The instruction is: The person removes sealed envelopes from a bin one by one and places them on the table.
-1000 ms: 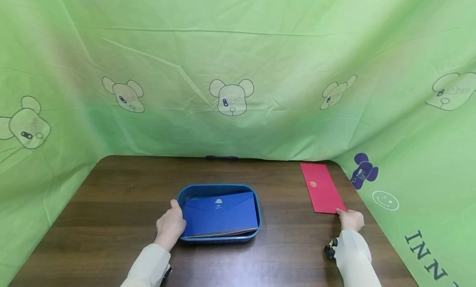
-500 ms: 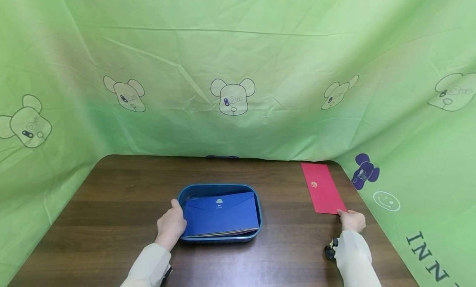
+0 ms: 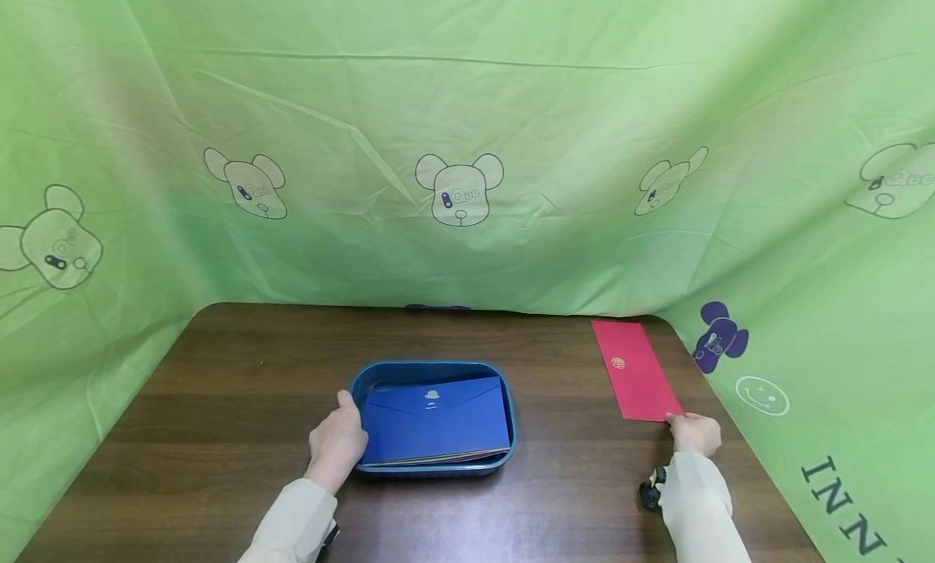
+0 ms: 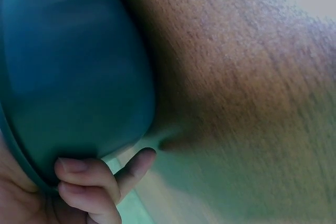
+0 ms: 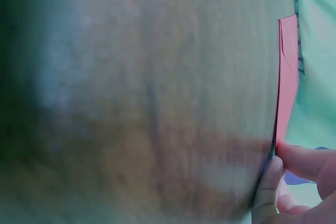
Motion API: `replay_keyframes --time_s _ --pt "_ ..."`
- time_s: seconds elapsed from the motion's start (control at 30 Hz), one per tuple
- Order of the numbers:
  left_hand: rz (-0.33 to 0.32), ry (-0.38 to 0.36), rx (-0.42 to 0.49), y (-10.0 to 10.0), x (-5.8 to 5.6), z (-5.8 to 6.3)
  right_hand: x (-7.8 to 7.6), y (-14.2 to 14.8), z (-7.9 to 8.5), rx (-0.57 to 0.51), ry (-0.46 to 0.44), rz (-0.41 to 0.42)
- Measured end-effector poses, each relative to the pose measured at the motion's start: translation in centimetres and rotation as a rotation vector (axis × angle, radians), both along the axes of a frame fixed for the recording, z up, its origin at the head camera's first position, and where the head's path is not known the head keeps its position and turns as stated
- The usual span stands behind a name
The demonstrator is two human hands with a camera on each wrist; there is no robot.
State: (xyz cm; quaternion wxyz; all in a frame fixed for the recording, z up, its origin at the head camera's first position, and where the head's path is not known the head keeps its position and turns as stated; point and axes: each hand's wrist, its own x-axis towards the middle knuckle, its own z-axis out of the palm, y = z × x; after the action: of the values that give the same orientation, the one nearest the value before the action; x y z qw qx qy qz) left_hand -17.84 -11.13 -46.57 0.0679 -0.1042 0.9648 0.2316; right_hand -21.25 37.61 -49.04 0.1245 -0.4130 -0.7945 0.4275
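Note:
My left hand grips the left side of a blue plastic basin. In the left wrist view, curled fingers press the outside of the basin's wall below the rim. Inside the basin lies a blue envelope with a small hat print, on top of other flat paper pieces whose edges show. At the right, my right hand pinches the near corner of a red envelope with a gold emblem. Thumb and finger hold that corner slightly off the table in the right wrist view.
The brown wooden table stands against a green curtain printed with bear heads, which hangs at the back and both sides. The red envelope's far end reaches the table's back edge.
Almost nothing differs. The whole head view has shifted by a few pixels; both hands keep their places on the basin and the red envelope.

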Motion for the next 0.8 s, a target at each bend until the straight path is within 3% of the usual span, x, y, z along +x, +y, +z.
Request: replay_keyframes --time_s 0.57,0.8 --pt "-0.004 0.008 -0.003 -0.03 0.02 -0.04 -0.13 0.13 -0.09 0.018 0.004 -0.008" --pt "0.001 0.02 -0.002 0.07 0.06 -0.13 0.14 0.55 0.13 -0.046 0.024 0.003"
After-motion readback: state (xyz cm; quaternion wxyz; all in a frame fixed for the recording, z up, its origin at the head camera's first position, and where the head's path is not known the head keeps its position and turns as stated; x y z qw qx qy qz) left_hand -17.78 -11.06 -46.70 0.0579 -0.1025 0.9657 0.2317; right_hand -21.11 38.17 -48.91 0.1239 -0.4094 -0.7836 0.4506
